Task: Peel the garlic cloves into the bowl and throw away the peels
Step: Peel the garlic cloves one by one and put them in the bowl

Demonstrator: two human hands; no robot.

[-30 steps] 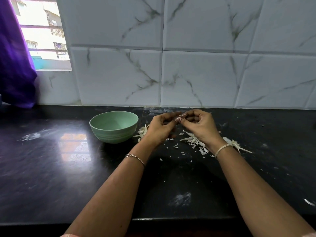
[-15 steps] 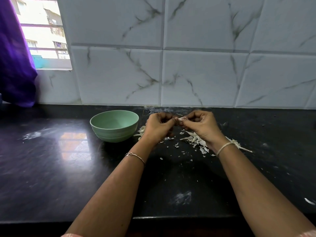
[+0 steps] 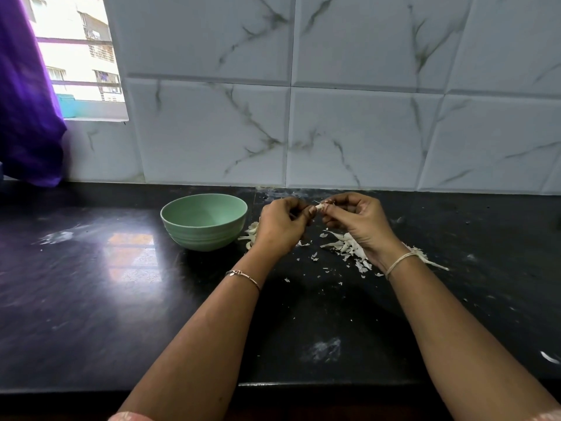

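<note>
Bowl, hands and peels on the countertop (image 3: 121,299), tiled wall (image 3: 349,132) behind.
The left hand (image 3: 280,227) and right hand (image 3: 361,226) meet, pinching a garlic clove (image 3: 320,207) between them. The bowl (image 3: 204,238) stands at the left hand's 9 o'clock, with garlic scraps (image 3: 252,232) between the two. The peels (image 3: 346,247) lie at the clove's 5 o'clock, partly under the right hand.

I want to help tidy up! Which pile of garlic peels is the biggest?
The pile under the right hand: it spreads wide across the counter. The other pile, between the green bowl and the left hand, is just a small clump.
</note>
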